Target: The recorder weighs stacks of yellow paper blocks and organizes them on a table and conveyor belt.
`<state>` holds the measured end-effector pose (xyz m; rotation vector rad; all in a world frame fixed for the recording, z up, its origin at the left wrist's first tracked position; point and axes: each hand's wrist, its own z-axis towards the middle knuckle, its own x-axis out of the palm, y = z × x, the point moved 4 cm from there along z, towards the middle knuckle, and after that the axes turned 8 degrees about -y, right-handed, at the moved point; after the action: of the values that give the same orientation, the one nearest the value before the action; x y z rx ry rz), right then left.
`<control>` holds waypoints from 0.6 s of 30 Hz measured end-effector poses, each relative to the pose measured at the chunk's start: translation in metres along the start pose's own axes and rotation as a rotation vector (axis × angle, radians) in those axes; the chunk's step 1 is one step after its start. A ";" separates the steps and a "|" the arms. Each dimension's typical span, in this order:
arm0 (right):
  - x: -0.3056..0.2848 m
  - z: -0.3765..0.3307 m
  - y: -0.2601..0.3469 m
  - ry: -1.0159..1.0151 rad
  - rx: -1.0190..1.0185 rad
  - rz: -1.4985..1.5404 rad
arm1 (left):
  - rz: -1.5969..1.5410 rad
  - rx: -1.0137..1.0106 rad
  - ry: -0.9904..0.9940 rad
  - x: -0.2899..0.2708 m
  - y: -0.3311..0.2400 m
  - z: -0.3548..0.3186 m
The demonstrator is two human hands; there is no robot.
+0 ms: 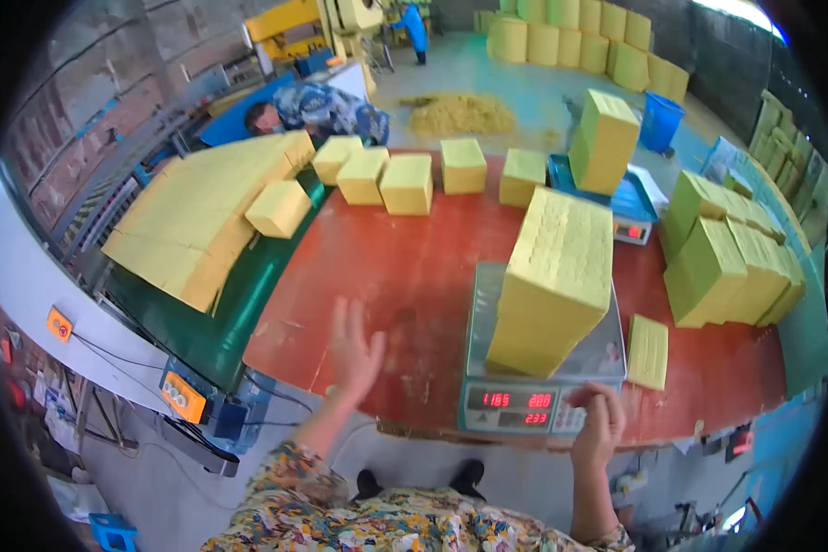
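Rising from the scale (591, 357), the tall yellow stack (554, 285) stands just beyond and left of the right hand (598, 421), whose fingers curl inward, whether around anything I cannot tell, and right of the left hand (355, 354), its fingers spread wide.

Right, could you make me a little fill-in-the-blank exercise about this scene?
1. The tall yellow paper stack stands on a silver-topped digital scale whose lit digits are ____.
2. The thin yellow paper bundle lies to the ____ of that scale.
3. The bare hand farther from that scale is the person's ____ one.
4. The round plastic bucket beyond the red table is ____.

Missing words: red; right; left; blue.
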<state>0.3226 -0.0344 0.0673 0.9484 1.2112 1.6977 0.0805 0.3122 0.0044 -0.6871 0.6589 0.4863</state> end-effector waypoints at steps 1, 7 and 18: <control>0.002 -0.029 -0.007 0.031 0.076 -0.061 | 0.201 0.062 0.022 -0.011 0.036 -0.011; 0.152 -0.153 -0.043 0.524 0.236 -0.200 | 0.304 0.057 0.350 -0.044 0.186 -0.028; 0.318 -0.177 -0.115 0.300 -0.619 -1.028 | 0.153 0.102 0.266 -0.050 0.197 -0.024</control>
<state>0.0647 0.2210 -0.0525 -0.3103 0.9709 1.2101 -0.0825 0.4189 -0.0577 -0.6126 0.9857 0.5031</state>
